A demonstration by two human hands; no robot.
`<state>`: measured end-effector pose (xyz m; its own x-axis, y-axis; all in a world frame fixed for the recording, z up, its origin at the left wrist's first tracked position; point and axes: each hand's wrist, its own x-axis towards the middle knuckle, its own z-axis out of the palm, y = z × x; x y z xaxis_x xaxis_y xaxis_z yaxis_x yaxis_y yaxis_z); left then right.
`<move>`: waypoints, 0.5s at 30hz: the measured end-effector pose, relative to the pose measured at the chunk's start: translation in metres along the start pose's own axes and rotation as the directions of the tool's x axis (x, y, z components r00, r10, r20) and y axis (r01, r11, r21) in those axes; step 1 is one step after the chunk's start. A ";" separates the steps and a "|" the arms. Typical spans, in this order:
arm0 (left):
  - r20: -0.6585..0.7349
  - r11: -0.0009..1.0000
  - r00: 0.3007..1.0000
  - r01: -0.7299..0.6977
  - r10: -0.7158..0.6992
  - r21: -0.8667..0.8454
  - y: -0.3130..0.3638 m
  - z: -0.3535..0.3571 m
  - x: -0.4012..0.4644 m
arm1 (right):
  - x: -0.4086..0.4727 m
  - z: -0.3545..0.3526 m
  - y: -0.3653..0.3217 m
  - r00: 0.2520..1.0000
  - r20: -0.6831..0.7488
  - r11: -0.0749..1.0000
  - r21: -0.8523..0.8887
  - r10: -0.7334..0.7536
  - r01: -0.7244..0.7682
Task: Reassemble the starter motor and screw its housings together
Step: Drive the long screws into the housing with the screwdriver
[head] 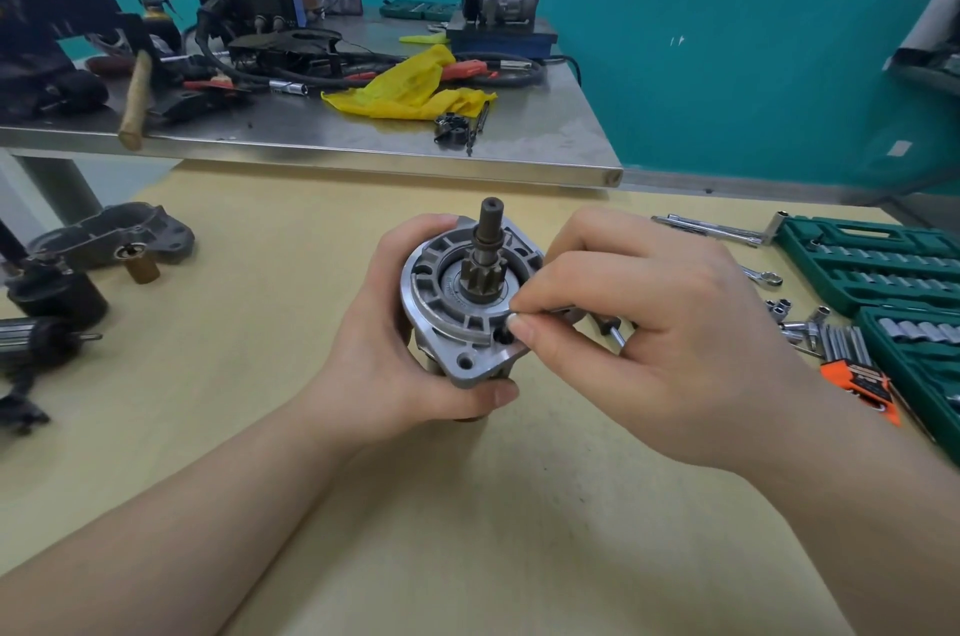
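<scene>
Centre frame: left hand (395, 323) grips the starter housing (457, 318); right hand (639, 323) pinches a screw (511, 321), hiding its hole. Two socket cases (872, 266) lie right; one loose housing (119, 235) upper left.

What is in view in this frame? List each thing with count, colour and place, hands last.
starter housing: one, silver, centre of the yellow table, pinion shaft pointing up
screw: one, dark, at a flange hole, mostly hidden
second housing: one, grey, far left
armature: one, black, left edge
socket cases: two, green, right
hex keys: one set, orange holder, right
loose sockets: several, silver, right
steel bench: one, behind
yellow cloth: one, on bench
hammer: one, wooden handle, on bench
left hand: grips housing
right hand: pinches screw
</scene>
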<state>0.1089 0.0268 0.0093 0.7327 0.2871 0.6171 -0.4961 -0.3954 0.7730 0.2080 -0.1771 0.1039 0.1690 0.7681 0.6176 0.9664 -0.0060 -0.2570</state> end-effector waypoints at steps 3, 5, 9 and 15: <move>-0.010 1.000 1.000 0.000 0.000 0.013 -0.001 0.001 -0.001 | -0.001 -0.001 -0.003 1.000 -0.002 0.999 -0.044 0.008 -0.008; -0.018 1.000 1.000 0.003 -0.002 0.021 -0.002 0.002 -0.001 | -0.002 -0.001 -0.008 1.000 -0.006 0.993 -0.120 0.015 -0.016; -0.059 0.999 0.998 0.007 -0.004 0.036 -0.003 0.007 -0.003 | -0.005 -0.001 -0.012 0.999 -0.027 0.979 -0.197 0.048 -0.052; -0.128 0.997 0.992 0.026 -0.017 0.066 0.000 0.009 -0.002 | -0.007 0.006 -0.009 0.992 -0.043 0.983 -0.137 0.117 -0.121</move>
<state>0.1115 0.0185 0.0064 0.6756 0.4027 0.6176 -0.4452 -0.4449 0.7771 0.1967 -0.1789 0.0978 0.2887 0.7339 0.6148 0.9561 -0.1867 -0.2261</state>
